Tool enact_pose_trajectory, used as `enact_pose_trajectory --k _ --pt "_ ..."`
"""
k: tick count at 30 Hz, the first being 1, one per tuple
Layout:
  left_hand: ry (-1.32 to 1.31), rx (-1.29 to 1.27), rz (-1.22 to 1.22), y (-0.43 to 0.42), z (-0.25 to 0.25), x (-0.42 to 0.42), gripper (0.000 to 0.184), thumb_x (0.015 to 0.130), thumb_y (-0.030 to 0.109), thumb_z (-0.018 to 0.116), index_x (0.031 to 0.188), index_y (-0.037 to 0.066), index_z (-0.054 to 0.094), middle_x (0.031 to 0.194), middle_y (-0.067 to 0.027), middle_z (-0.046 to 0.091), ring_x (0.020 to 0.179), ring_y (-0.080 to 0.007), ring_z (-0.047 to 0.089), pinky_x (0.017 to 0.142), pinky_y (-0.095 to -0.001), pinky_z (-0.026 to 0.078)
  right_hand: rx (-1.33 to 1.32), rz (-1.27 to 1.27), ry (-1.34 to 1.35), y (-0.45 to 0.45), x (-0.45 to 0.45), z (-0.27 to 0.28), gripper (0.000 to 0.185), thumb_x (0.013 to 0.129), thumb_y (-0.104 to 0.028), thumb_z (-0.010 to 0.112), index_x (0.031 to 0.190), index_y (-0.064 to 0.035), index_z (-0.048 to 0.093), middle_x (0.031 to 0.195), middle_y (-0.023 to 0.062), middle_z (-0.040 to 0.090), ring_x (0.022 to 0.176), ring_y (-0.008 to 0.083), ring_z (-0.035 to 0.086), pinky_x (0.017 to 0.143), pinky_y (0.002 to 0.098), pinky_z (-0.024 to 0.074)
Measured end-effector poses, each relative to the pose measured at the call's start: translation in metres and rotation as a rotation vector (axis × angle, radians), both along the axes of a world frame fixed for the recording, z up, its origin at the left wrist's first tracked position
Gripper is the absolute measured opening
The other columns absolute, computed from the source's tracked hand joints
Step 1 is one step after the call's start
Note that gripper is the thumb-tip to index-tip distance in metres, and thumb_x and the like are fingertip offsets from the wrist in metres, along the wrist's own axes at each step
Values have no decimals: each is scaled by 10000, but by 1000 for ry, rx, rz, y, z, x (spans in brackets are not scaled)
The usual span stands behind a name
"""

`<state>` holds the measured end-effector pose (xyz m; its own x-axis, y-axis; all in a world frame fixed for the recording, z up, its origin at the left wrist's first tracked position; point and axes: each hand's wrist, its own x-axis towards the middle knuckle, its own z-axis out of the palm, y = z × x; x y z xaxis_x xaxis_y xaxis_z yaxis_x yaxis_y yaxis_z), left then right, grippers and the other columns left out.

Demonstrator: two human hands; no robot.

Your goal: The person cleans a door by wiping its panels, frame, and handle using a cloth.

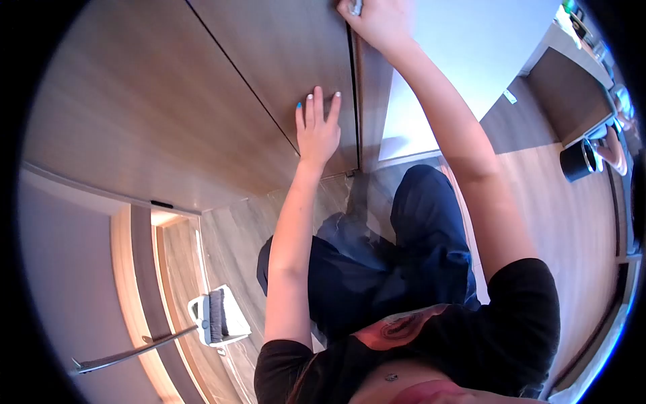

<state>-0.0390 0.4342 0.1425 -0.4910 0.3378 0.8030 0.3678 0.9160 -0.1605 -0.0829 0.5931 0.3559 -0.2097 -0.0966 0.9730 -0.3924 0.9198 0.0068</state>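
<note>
My left hand (317,129) lies flat with its fingers spread on a brown wooden door panel (289,60). It sits just left of the dark vertical gap at the panel's edge. Higher up, at the top edge of the view, my right hand (377,19) is closed round a small whitish thing (355,7), beside the same panel edge. Only part of that whitish thing shows, and I cannot make out what it is.
A broom (217,315) and white dustpan (235,320) stand on the floor at lower left, near a door frame. A white wall (457,60) is at the right. Beyond it are a black bin (577,161) and a cabinet (572,91).
</note>
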Motion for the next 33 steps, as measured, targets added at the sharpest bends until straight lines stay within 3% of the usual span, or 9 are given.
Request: enact_pose_trajectory --k 6,10,13,20,23,24,25,26,33 --pt "-114 -115 66 2 -26 -9 579 789 130 498 1333 306 400 1442 -81 268 1261 -259 333 1015 -476 300 0 25 -46 0 -3 -87 683 664 -206 637 1312 -123 436 1393 221 309 1282 475 235 1035 582 199" --pt "-13 -249 186 -6 -41 -24 595 783 181 517 1328 368 367 1453 -9 256 1316 -223 213 1058 -459 217 114 4 29 15 -34 -193 703 564 -459 689 1214 -234 539 1415 150 306 1264 501 229 948 705 160" --pt "85 -332 206 -12 -49 -33 593 753 162 553 1283 391 418 1425 -39 292 1298 -256 229 1034 -459 269 303 -94 -29 25 -28 -256 615 620 -469 658 1189 -256 562 1394 113 358 1271 462 244 913 681 226" --pt "89 -286 200 -14 -53 -35 697 739 169 547 1357 403 322 1457 35 263 1324 -235 187 1050 -431 231 872 52 -147 59 -20 -353 440 784 -415 517 1196 -270 572 1367 -79 419 1292 173 297 857 407 393" --pt "137 -348 239 -16 -58 -38 710 753 187 544 1385 370 278 1475 38 213 1335 -224 174 1072 -437 186 1189 12 81 69 -25 -389 482 840 -321 436 1308 -211 467 1428 -74 335 1323 173 262 979 420 322" --pt "135 -369 221 -19 -58 -40 697 775 197 554 1391 348 265 1485 38 176 1343 -228 150 1091 -441 145 1396 80 -155 77 -26 -399 566 860 -265 376 1412 -170 291 1482 -60 220 1363 154 183 1095 416 112" --pt "130 -391 200 -26 -56 -40 686 798 206 564 1397 327 253 1496 37 140 1351 -231 126 1110 -445 104 1472 96 -152 81 -26 -412 582 862 -251 367 1424 -159 247 1492 -56 186 1369 152 160 1100 385 76" --pt "112 -313 -70 -39 -42 -37 517 842 221 470 1336 100 379 1447 -111 273 1321 -288 249 1081 -426 221 1545 113 -147 84 -28 -428 600 863 -238 359 1435 -148 204 1501 -52 152 1376 151 137 1104 354 39" --pt "259 -316 -38 -60 -84 -47 496 850 208 431 1338 136 377 1469 -49 225 1331 -220 208 1116 -392 180 1874 112 -317 102 -38 -548 616 885 -221 339 1449 -113 114 1518 -34 20 1394 162 7 1125 359 -16"
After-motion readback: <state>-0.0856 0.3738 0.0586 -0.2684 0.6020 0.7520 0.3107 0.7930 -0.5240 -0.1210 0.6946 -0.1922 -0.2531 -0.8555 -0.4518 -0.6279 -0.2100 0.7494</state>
